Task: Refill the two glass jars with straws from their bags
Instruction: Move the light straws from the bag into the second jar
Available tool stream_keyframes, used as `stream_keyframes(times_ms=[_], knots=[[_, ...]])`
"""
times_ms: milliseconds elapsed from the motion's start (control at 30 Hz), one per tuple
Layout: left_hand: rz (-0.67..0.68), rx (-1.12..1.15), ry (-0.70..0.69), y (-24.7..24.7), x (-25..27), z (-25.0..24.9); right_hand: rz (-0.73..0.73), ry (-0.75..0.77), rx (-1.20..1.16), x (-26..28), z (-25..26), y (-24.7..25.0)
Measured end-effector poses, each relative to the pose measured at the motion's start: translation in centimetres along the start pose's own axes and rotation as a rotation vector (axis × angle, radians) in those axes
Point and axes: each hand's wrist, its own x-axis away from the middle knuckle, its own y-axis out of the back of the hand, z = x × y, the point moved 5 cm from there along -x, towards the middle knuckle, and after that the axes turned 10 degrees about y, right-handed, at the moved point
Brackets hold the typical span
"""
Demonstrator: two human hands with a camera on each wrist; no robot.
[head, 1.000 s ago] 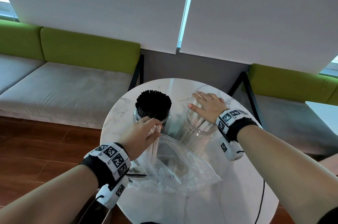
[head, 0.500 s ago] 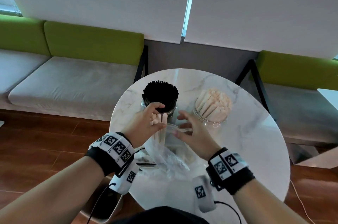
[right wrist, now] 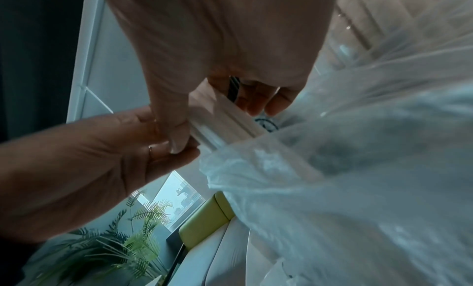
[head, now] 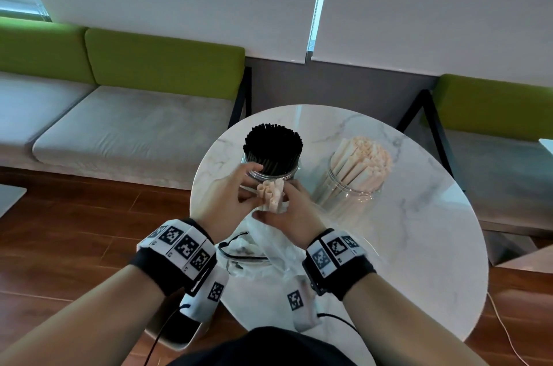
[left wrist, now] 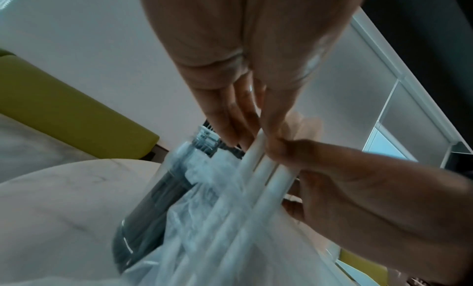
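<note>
round marble table (head: 419,231) is carrying two glass jars: black straws jar (head: 270,169), cream straws jar (head: 353,186), plus clear bag (head: 269,249).

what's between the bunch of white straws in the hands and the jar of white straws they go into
Nothing visible blocks the way. The white straws, held by the left hand and right hand, are partly in the plastic bag. The white-straw jar stands to the right across bare table; the black-straw jar is behind, off that line.
</note>
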Motion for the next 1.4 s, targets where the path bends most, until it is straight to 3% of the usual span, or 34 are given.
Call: stream_keyframes(times_ms=[67,167,300,400,467,567,767,867,1200,1400], knots=[[0.009,0.13,0.048,-0.4,0.4,0.0,-0.037,0.036,-0.05,-0.4,0.4,-0.5],[-0.027,0.173,0.009,-0.6,0.8,0.2,-0.1,-0.01,-0.236,-0.2,0.1,-0.8],[-0.189,-0.186,-0.098,-0.4,1.2,1.0,-0.157,-0.062,-0.323,0.0,-0.9,0.0],[-0.029,-0.491,0.038,-1.8,1.1,2.5,-0.233,-0.033,-0.348,0.2,-0.3,2.3],[0.072,-0.515,0.094,-2.5,1.0,3.4,-0.301,0.046,-0.322,0.8,0.5,4.5],[0.119,-0.474,0.129,-3.1,0.8,4.1,-0.421,0.088,-0.323,2.5,0.2,7.0],[0.105,-0.48,0.165,-4.0,0.8,5.0,-0.31,-0.213,-0.212,5.6,-6.5,4.6],[0.118,-0.48,0.165,-4.2,0.8,4.9,-0.34,-0.295,-0.255,6.3,-8.1,4.5],[0.171,-0.564,0.138,-1.9,1.3,1.7,-0.523,0.016,-0.506,4.7,0.6,13.1],[-0.035,-0.451,-0.076,-1.0,0.8,-3.8,-0.61,0.149,-0.573,2.5,3.0,18.0]])
